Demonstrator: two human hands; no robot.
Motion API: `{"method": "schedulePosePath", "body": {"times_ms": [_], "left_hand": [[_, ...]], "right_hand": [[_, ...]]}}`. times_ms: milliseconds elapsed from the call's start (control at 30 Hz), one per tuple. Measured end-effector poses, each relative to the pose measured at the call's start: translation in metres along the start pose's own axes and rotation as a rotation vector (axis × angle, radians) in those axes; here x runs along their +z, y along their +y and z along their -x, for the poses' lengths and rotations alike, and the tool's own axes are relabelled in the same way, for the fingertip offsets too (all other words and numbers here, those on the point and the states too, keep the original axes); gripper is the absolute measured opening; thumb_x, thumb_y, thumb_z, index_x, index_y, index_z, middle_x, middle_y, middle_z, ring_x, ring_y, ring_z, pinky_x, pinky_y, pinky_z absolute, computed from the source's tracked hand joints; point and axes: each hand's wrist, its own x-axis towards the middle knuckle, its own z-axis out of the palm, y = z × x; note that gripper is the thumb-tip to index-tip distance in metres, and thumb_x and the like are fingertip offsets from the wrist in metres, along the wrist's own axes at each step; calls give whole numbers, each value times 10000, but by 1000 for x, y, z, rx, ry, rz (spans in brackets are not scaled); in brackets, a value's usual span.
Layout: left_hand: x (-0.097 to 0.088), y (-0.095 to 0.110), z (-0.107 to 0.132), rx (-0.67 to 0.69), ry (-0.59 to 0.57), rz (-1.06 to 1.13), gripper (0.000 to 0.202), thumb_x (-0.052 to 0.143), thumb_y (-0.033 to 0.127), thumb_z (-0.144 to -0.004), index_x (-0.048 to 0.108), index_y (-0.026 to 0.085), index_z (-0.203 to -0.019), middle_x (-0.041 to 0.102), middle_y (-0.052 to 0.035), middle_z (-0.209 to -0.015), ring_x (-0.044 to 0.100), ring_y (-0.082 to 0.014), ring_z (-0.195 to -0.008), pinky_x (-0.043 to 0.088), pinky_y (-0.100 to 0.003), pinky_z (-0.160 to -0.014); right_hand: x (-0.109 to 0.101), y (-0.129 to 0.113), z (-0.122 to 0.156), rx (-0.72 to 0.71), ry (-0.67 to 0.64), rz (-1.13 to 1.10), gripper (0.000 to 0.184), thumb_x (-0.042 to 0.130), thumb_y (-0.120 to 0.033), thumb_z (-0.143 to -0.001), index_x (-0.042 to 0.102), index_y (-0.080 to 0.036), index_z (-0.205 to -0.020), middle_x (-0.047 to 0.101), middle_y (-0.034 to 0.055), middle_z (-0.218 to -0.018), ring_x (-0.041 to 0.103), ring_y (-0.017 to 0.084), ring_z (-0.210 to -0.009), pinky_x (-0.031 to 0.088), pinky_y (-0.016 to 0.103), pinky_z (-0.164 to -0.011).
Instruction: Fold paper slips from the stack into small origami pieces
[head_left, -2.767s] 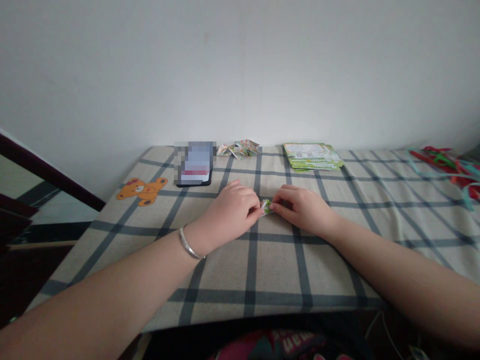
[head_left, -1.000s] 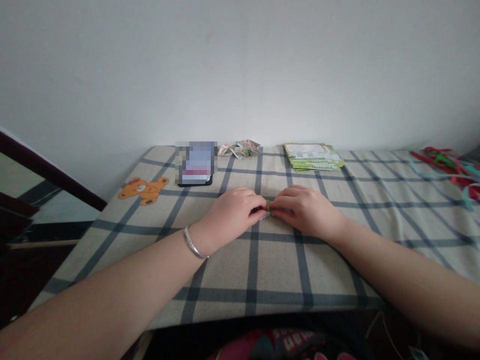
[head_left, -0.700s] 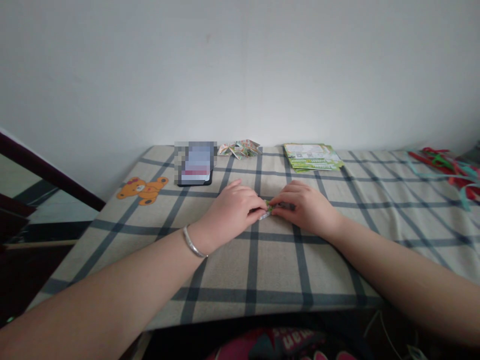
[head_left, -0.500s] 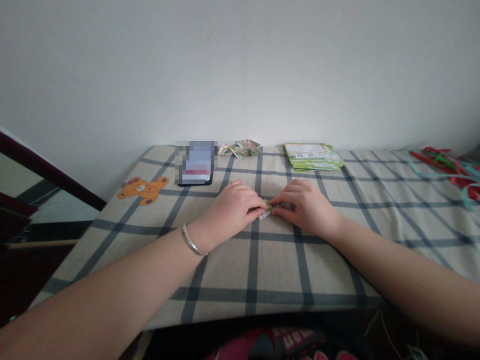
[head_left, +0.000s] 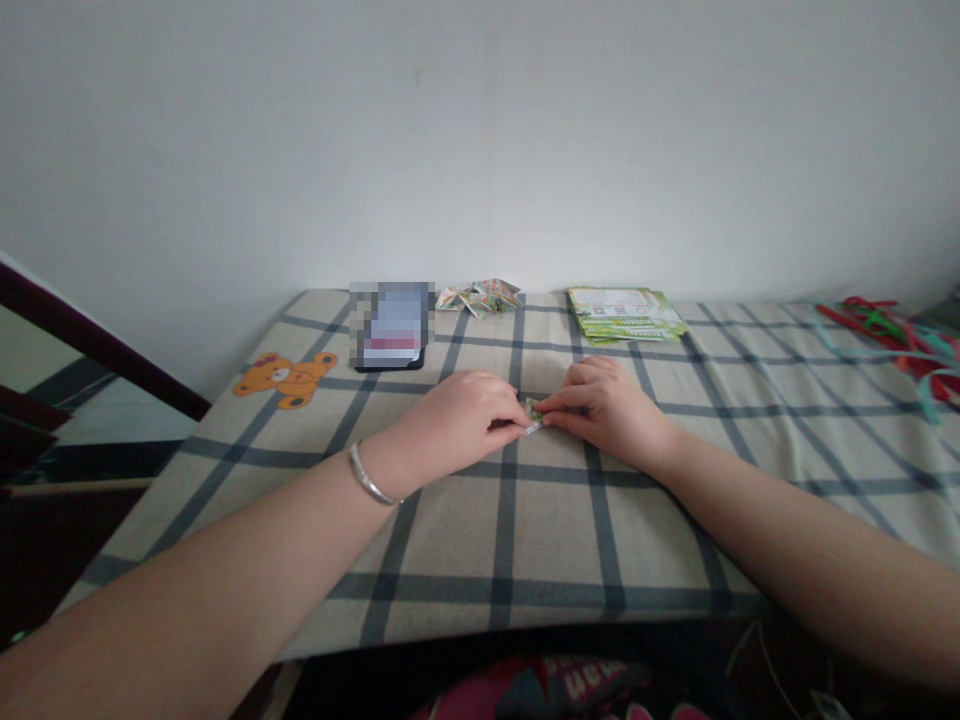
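A small folded piece of green and white printed paper (head_left: pixel 534 416) lies on the checked tablecloth (head_left: pixel 547 520) in the middle of the table. My left hand (head_left: pixel 457 420), with a silver bangle on its wrist, pinches the paper's left side with closed fingers. My right hand (head_left: pixel 604 405) pinches its right side, fingers curled over it. Most of the paper is hidden under my fingertips.
At the back edge by the wall lie a phone (head_left: pixel 390 330), a small pile of folded paper pieces (head_left: pixel 480 297) and a stack of green printed sheets (head_left: pixel 622 313). Red and green ribbons (head_left: pixel 892 330) lie at far right. A bear print (head_left: pixel 285 378) marks the cloth at left.
Both hands stayed on the small paper and shifted their fingers slightly. The left wrist slid a little toward me. Nothing else moved.
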Motion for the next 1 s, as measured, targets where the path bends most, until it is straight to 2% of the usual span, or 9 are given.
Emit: {"method": "schedulePosePath", "body": {"times_ms": [233,367,500,767,1000], "left_hand": [[-2,2,0,-28,-20,27,114,610,234,-879,718,200,-896,687,-25,-932,609,-177,-939,468,-333,-894],[-1,0,0,-25,-14,24,108,612,237,-877,714,206,-895,686,-22,-920,606,-177,-950,466,-334,-900],[-2,2,1,-24,-13,17,108,603,226,-879,705,190,-884,680,-26,-924,610,-173,-941,471,-326,-886],[-4,8,1,-37,-2,-54,86,611,203,-866,681,178,-910,674,-43,-1005,605,-186,-975,469,-343,-906],[-7,11,1,-56,-21,-136,146,576,218,-887,672,175,-988,676,-45,-994,613,-192,-962,479,-352,-897]], "right_hand": [[3,5,-2,-4,31,-5,222,646,-400,-860,743,-281,-1020,603,23,-730,537,177,-741,366,323,-727],[6,8,-4,75,33,-91,255,705,-423,-804,745,-228,-964,655,25,-744,566,167,-740,385,309,-721],[7,10,-7,89,34,-153,223,722,-414,-789,762,-230,-908,656,13,-683,563,147,-672,387,286,-664],[7,10,-8,114,7,-188,233,717,-413,-795,758,-238,-944,673,13,-710,574,135,-658,398,269,-647],[4,3,-8,40,23,-129,202,702,-378,-815,751,-201,-898,655,15,-673,565,139,-651,378,280,-652]]}}
